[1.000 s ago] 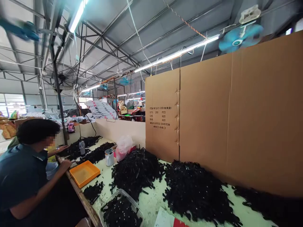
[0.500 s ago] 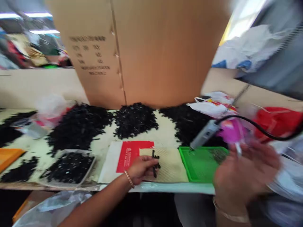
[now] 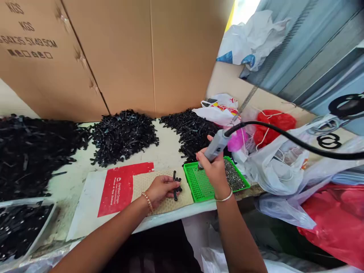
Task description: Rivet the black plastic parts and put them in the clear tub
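My left hand rests on a tan mat and pinches a small black plastic part against it. My right hand is wrapped round a grey corded tool, whose tip points down into a green perforated tray. The right end of that tray holds many tiny metal pieces. A thick black cable runs from the tool off to the right.
Heaps of black parts lie along the bench in front of a tall cardboard sheet. A clear tub of black parts sits at the lower left. Plastic bags, white and red, crowd the right side.
The view has swung from the workshop and a co-worker down to the bench. My right hand, blurred and apart from the tool before, now grips it over the green tray.
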Demonstrator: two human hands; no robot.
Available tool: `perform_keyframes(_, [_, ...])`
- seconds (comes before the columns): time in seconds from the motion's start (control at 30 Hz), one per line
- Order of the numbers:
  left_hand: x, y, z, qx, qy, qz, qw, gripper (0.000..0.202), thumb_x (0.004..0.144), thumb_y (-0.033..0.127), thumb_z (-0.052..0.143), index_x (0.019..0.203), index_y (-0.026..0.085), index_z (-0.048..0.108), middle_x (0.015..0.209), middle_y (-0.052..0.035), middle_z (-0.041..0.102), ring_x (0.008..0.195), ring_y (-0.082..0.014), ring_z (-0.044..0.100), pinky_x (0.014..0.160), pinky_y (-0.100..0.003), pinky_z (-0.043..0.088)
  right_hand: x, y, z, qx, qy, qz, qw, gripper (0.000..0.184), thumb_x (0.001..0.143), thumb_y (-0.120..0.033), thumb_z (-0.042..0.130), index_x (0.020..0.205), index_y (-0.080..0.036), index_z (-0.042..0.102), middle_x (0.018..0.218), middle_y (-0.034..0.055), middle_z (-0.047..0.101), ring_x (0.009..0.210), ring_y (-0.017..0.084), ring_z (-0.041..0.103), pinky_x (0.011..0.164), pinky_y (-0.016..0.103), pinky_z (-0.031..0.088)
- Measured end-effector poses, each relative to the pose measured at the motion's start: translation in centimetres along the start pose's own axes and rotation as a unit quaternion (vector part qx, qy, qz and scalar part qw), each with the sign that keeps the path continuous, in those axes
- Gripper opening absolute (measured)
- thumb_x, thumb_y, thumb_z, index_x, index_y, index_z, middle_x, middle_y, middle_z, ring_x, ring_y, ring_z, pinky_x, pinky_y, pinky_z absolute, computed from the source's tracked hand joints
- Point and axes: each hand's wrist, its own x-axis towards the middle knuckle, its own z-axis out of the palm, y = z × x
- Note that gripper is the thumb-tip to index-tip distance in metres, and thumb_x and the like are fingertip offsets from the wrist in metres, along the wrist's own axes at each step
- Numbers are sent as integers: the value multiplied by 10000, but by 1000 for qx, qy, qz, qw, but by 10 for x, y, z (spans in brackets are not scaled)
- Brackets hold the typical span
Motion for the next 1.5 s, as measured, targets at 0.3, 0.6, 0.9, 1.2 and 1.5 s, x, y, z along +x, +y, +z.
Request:
perform_keyframes(0.3, [-4, 1, -2, 23, -19, -3, 1000, 295, 605, 284, 842, 717, 99, 640, 635, -45, 670, 539, -103, 613, 490, -176, 479, -58, 23, -23, 149, 72, 84, 983, 211, 851, -338, 632, 997, -234, 521, 507, -99, 403, 423, 97, 401, 446, 230, 365])
perform_keyframes(0.6, [-6, 1, -2, 23, -20, -1, 1000, 267, 624, 260, 828, 743, 95, 654, 636, -46, 671, 542, -102, 606, 491, -176, 486, -63, 28, -26, 145, 76, 89, 983, 217, 844, -350, 641, 967, -234, 505, 507, -101, 400, 422, 103, 413, 435, 236, 373])
perform_keyframes(0.9, [-6, 0, -3, 30, -19, 4, 999, 278, 621, 271, 831, 747, 96, 656, 655, -50, 674, 566, -109, 617, 503, -181, 484, -64, 36, -26, 141, 73, 71, 985, 213, 852, -318, 639, 984, -215, 507, 512, -98, 440, 420, 96, 426, 428, 228, 375])
perform_keyframes(1.2, [-5, -1, -4, 33, -16, 11, 999, 265, 630, 269, 826, 757, 100, 666, 672, -50, 677, 578, -113, 618, 516, -189, 496, -62, 35, -24, 148, 71, 74, 984, 208, 836, -326, 654, 925, -217, 501, 519, -98, 429, 412, 85, 412, 417, 220, 382])
perform_keyframes(1.5, [-4, -2, -1, 14, -12, 14, 1000, 306, 588, 288, 854, 693, 103, 634, 634, -46, 668, 557, -122, 629, 513, -204, 507, -56, 18, -26, 160, 103, 68, 979, 220, 830, -311, 652, 990, -222, 530, 502, -98, 426, 422, 89, 397, 449, 224, 374])
